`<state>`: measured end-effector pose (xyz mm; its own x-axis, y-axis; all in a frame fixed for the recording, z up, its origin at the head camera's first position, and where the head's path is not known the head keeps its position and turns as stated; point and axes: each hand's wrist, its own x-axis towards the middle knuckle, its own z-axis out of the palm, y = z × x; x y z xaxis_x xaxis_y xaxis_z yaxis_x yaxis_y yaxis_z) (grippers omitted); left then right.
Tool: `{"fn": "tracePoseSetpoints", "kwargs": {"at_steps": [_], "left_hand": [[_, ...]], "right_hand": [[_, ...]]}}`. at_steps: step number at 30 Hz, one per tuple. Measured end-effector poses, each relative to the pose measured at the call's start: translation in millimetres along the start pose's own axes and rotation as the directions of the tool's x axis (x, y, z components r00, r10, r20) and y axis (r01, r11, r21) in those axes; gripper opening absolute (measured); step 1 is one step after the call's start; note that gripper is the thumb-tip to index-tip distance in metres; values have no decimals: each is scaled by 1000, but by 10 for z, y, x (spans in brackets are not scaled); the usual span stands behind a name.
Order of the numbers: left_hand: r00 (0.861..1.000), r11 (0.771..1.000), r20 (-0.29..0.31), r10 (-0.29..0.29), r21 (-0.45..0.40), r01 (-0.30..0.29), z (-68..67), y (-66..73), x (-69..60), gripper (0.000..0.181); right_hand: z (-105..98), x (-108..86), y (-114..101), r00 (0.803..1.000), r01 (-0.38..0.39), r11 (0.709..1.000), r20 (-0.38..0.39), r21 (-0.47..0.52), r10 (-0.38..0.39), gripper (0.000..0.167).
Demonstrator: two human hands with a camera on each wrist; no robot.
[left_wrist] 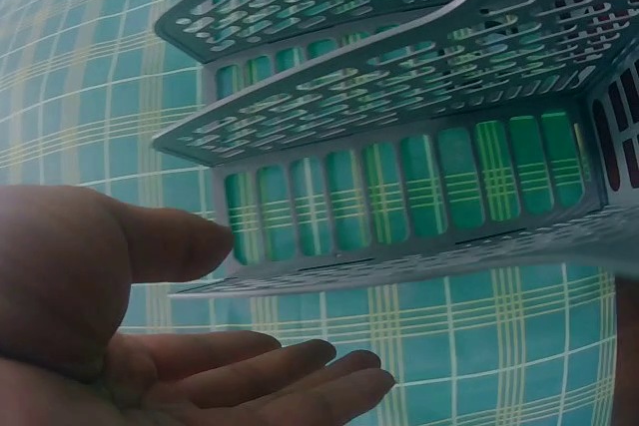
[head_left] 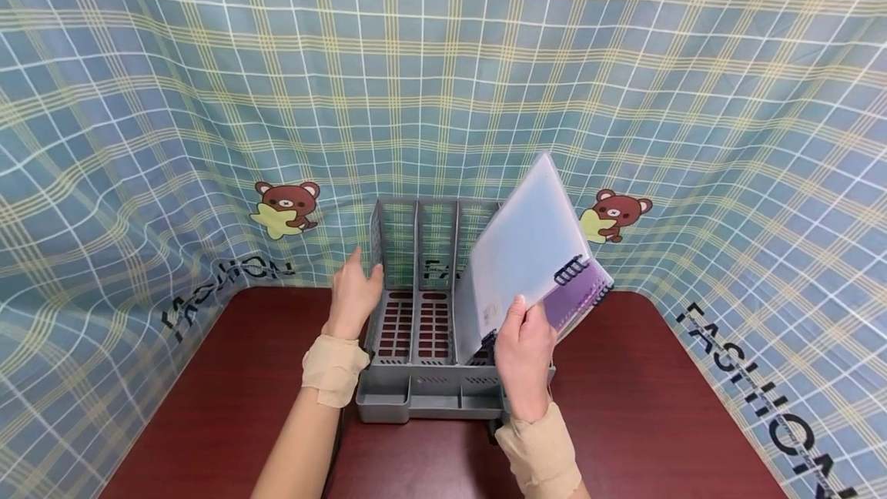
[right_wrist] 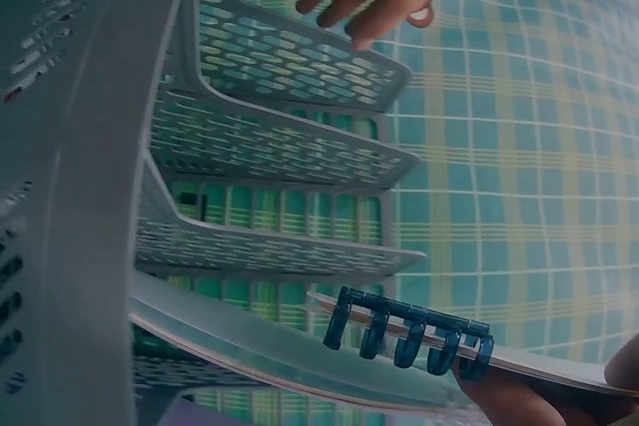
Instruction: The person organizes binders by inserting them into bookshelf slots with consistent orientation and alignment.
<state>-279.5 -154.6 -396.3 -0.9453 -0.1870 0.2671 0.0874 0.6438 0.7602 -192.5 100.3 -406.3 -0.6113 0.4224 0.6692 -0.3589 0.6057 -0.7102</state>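
A grey file organizer (head_left: 433, 376) with upright slotted dividers stands on the table. My right hand (head_left: 524, 353) grips a loose-leaf binder notebook (head_left: 523, 249) by its near edge. Its cover is translucent white, and dark binding rings (right_wrist: 409, 331) run along that edge. The notebook tilts over the organizer's right part. Behind it shows a purple notebook (head_left: 575, 295); whether my hand holds that too is hidden. My left hand (head_left: 353, 291) is beside the organizer's left wall, fingers extended. In the left wrist view, my left thumb (left_wrist: 180, 243) lies close to that wall's edge, with nothing held.
Small compartments (head_left: 384, 391) line the organizer's front. The dark red table (head_left: 644, 406) extends to both sides. A plaid cloth (head_left: 443, 60) with printed bears hangs behind and around it. A dark strap or cord (head_left: 337, 437) lies near my left forearm.
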Motion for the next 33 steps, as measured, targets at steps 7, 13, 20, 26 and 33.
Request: {"fn": "tracePoseSetpoints", "kwargs": {"at_steps": [7, 13, 20, 26, 33], "left_hand": [[999, 999, 27, -43, -10, 43, 66, -18, 75, 64], [999, 999, 19, -32, -17, 32, 107, -23, 112, 58], [999, 1000, -39, -12, -7, 12, 156, -60, 120, 43], [997, 1000, -69, 18, 22, -17, 201, -102, 129, 23], [997, 1000, -78, 15, 15, -14, 237, -127, 140, 33]], "right_hand": [[106, -61, 44, 1000, 17, 1000, 11, -2, -17, 26], [208, -112, 115, 999, 26, 1000, 39, 10, -27, 23], [317, -173, 184, 997, 6, 1000, 74, -11, -6, 24], [407, -231, 243, 996, -11, 1000, 91, -21, 13, 23], [518, -278, 331, 996, 3, 999, 87, -48, 1, 30]]}}
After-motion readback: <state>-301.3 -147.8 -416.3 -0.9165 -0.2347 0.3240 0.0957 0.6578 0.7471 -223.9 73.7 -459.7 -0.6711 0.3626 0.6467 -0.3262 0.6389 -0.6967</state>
